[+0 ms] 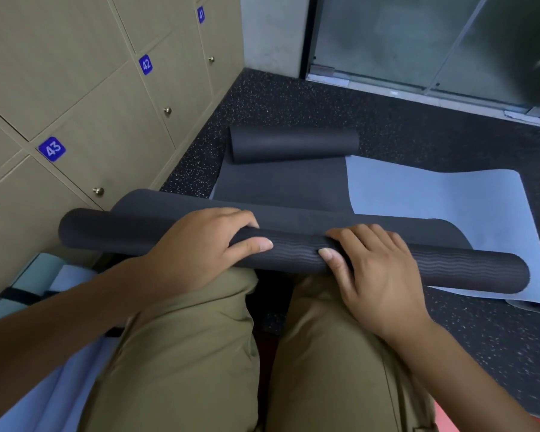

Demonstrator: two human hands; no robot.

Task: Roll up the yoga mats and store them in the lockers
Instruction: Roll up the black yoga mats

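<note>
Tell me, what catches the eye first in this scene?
Two bare hands, the left hand and right hand, curl over a long black ribbed yoga mat roll lying across the person's knees. Beyond it, a second black mat lies partly rolled on the speckled dark floor. Beige numbered lockers line the left side.

Across the left of my frame I see a wall of tan cabinet doors (pixel 85 88), each with a small round metal knob (pixel 98 191) and a blue number plate; I can read 43 (pixel 52 148), 42 (pixel 145 64) and 41 (pixel 201 14). The floor (pixel 293 98) is black rubber flecked with pale specks, running from center to lower right. At upper center stands a plain grey wall (pixel 272 32). Frosted glass panels (pixel 418 39) in a dark frame fill the upper right, above a metal track (pixel 449 99).
</note>
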